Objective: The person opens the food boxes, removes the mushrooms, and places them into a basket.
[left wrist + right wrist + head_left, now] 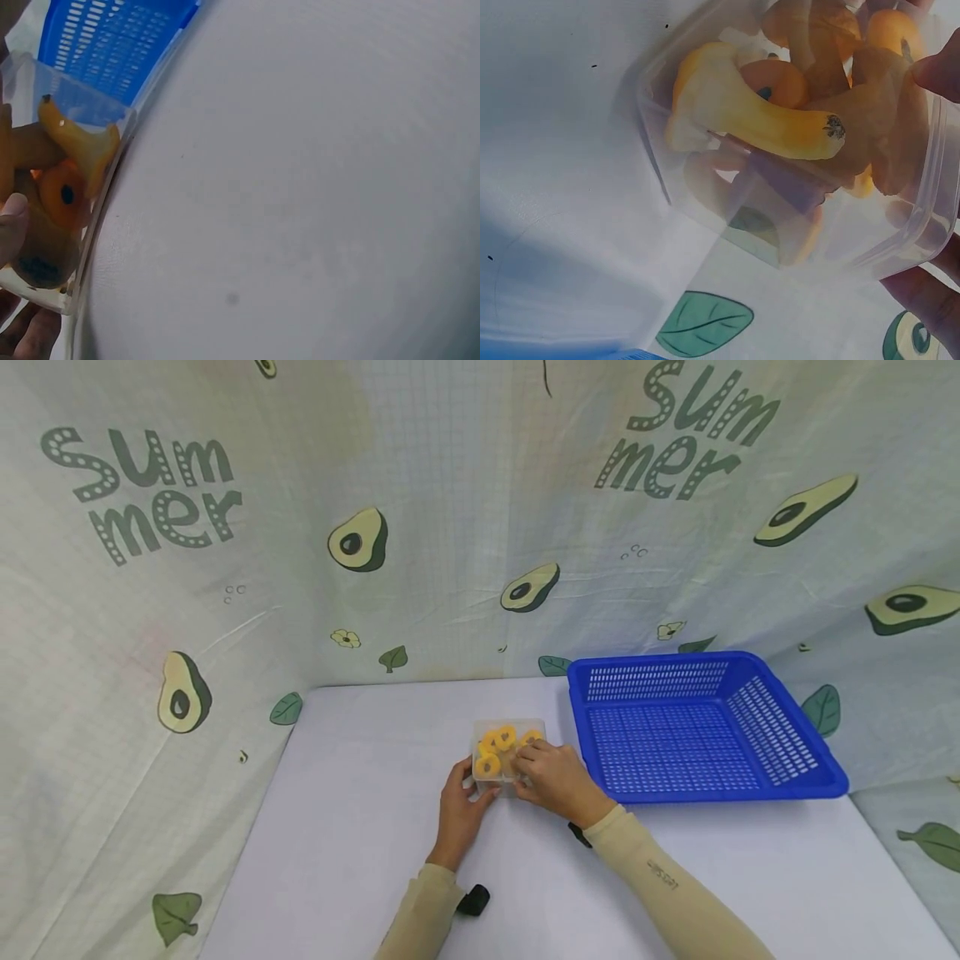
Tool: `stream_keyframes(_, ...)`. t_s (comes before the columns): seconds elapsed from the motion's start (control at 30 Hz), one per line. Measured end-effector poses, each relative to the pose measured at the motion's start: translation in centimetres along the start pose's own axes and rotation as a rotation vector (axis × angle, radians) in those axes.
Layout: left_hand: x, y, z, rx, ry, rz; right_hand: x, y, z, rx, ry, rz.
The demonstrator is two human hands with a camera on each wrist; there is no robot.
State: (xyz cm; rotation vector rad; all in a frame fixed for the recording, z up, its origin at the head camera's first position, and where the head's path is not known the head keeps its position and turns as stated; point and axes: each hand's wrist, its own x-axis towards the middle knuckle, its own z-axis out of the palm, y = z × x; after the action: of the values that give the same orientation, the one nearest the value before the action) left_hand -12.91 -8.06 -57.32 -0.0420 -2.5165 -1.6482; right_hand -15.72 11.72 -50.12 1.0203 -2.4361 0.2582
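Observation:
A clear plastic box (542, 723) with yellow-orange pieces inside sits on the white table. My left hand (459, 814) grips it at the left and near side, thumb along the front. My right hand (558, 774) holds its near right corner, with bent fingertips over the contents and the thumb low at the front. In the right wrist view a curved yellow piece (757, 124) with a dark end lies inside. Close by is a rounded orange piece (784, 81). The left wrist view shows an orange piece with a dark spot (66, 193) behind the clear wall.
A blue perforated basket (678, 797) stands right of the box, close to my right hand. Behind the white table (330, 827) hangs a cloth printed with avocados and leaves. A black strap piece (474, 900) shows at my left wrist.

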Motion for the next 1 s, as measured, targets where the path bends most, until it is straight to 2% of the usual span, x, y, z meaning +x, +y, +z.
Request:
stream_keyframes(0.3,0.0,0.1,0.1,0.016,0.013,-0.001,0.1,0.2,0.0,0.002,0.033,-0.034)
stream_keyframes(0.8,-0.2,0.0,0.2,0.005,0.009,0.009,0.1,0.8,0.2,-0.019,0.035,-0.087)
stream_keyframes(1.0,-0.2,-0.1,0.4,0.000,0.006,0.011,0.6,1.1,-0.4,0.031,0.088,-0.101)
